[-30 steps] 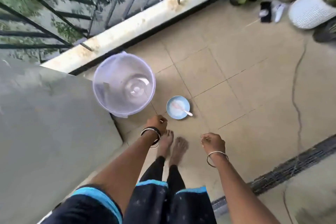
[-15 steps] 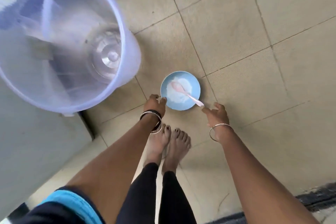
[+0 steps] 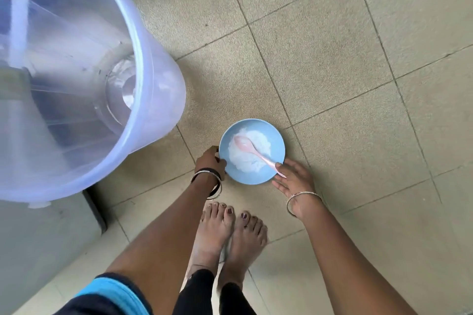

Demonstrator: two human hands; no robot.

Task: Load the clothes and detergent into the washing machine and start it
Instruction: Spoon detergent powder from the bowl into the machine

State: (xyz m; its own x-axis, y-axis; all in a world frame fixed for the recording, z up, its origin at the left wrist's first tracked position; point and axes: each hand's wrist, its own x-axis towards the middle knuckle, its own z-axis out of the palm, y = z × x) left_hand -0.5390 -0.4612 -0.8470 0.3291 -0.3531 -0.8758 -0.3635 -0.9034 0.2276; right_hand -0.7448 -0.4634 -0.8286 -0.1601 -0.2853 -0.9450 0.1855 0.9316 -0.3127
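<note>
**Q:** Since the bowl sits on the floor just ahead of your toes, why both hands on it?

**A:** Entry, near field first. My feet (image 3: 230,227) stand together on the tiled floor (image 3: 332,59); the blue bowl (image 3: 275,135) rests flat on a tile just beyond them. My left hand (image 3: 210,161) curls over the rim on its left side, fingers closed against the edge. My right hand (image 3: 294,178) lies more open along the right rim, fingers spread, thumb and forefinger touching the handle end of the pink spoon (image 3: 252,149). Whether that pinch has closed on the handle, I cannot tell.

**Q:** Why two-sided?

**A:** The detergent powder (image 3: 249,158) is a loose white heap. My judgement: a grip on opposite rims keeps the bowl level when lifted, and a finger on the spoon stops it sliding out.

**Q:** And the destination?

**A:** Further out, upper left: the washing machine's translucent lid (image 3: 143,64) stands raised, above the grey machine body (image 3: 38,238). Open, so the powder can go straight in. The tub and any clothes inside are not visible from here.
</note>
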